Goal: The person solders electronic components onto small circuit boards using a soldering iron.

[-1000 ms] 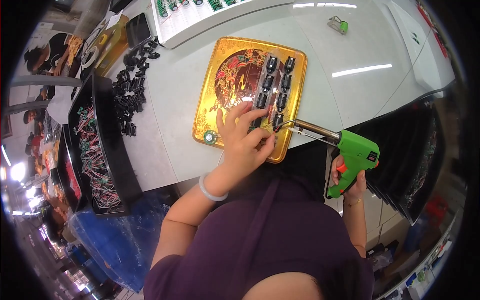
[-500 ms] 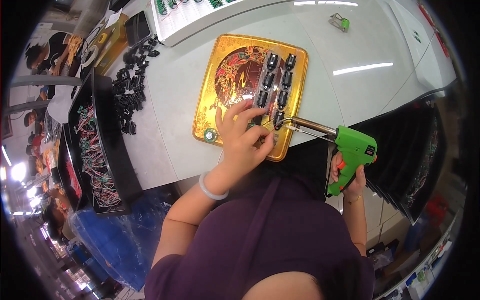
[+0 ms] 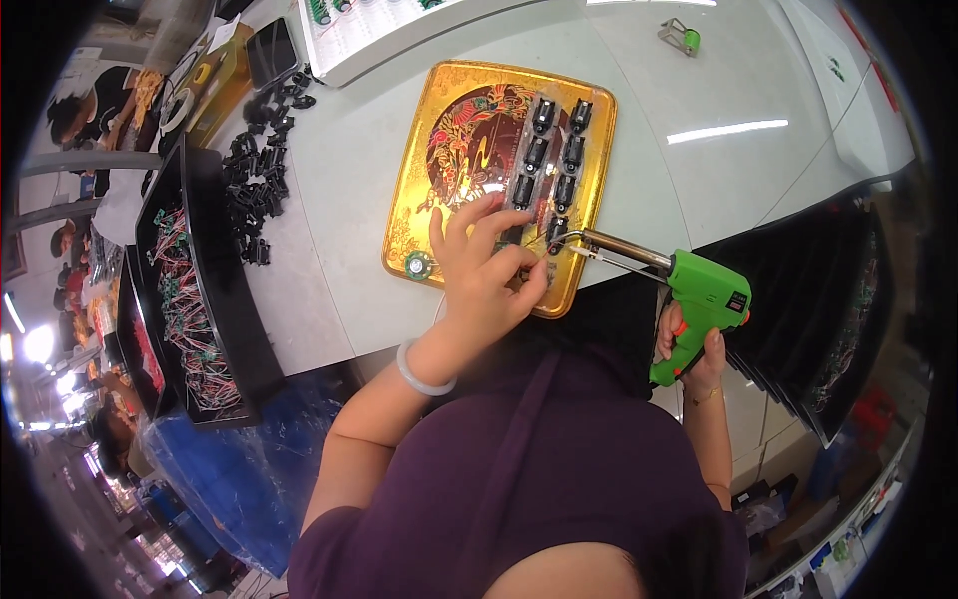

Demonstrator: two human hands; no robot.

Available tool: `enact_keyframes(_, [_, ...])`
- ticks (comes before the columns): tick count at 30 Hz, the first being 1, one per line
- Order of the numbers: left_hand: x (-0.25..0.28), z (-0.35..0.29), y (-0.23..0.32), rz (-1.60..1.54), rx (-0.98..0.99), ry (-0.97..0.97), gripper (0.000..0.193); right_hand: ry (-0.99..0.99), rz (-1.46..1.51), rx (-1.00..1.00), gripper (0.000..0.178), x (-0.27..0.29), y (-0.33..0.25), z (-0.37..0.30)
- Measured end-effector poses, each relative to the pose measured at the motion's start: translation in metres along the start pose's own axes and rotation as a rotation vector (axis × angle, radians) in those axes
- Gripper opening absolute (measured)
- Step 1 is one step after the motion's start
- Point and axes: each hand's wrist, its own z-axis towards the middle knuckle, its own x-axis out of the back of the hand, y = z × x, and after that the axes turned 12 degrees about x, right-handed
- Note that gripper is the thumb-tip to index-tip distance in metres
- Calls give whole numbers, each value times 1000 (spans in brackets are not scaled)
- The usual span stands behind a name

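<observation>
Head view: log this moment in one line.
Left hand grip: pinched beside black part; right hand grip: green soldering gun, held; tip: at same part

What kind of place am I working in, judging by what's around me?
Probably an electronics assembly workshop. Your right hand holds a green soldering gun, its tip near small black parts lined up on a gold tray, and a black bin at left holds green boards with wires.

A pale, glossy counter [image 3: 329,220] with thin seams reflects white streaks of light [image 3: 728,132]. Pale floor tiles [image 3: 750,411] show at lower right. Far left, bright lights [image 3: 38,342] glare below grey bars [image 3: 90,161].
</observation>
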Motion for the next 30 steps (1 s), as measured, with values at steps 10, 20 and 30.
enact_keyframes(10, [-2,0,1,3,-5,-3,15,0,93,-11,58,7,8,-6])
enact_keyframes(20, [-3,1,0,-3,0,16,15,-14,-59,97,69,2,7,-3])
enact_keyframes(30, [-3,0,1,-16,4,40,14,45,122,285,71,-22,-1,48])
